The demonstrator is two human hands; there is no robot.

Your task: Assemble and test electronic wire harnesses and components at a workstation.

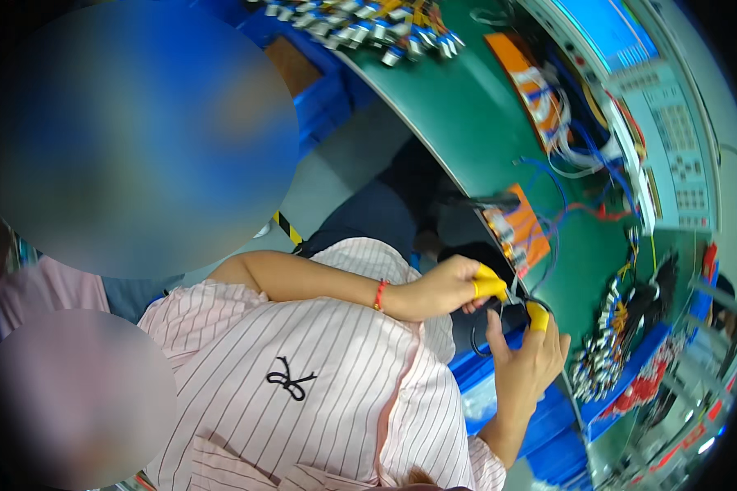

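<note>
My left hand [436, 290], a red band on its wrist and yellow covers on its fingertips, is closed in a pinch at the near edge of the green bench. Close to its fingertips is my right hand [528, 353], also closed, with a yellow cover on a finger. Between them they grip a thin black cable [477, 340] that loops below the fingers. A small silvery end piece [513, 299] shows between the fingertips; its exact kind is too small to tell. Just beyond the hands sits an orange fixture board [522, 231] with wires on it.
On the green bench [434, 106] lie bundles of connector-ended cables [377, 29] and another bundle [602, 352] at the right. A second orange board [526, 86] and a light-blue test instrument [675, 131] stand farther back. Blue bins [553, 434] are below right; a person [65, 303] is at left.
</note>
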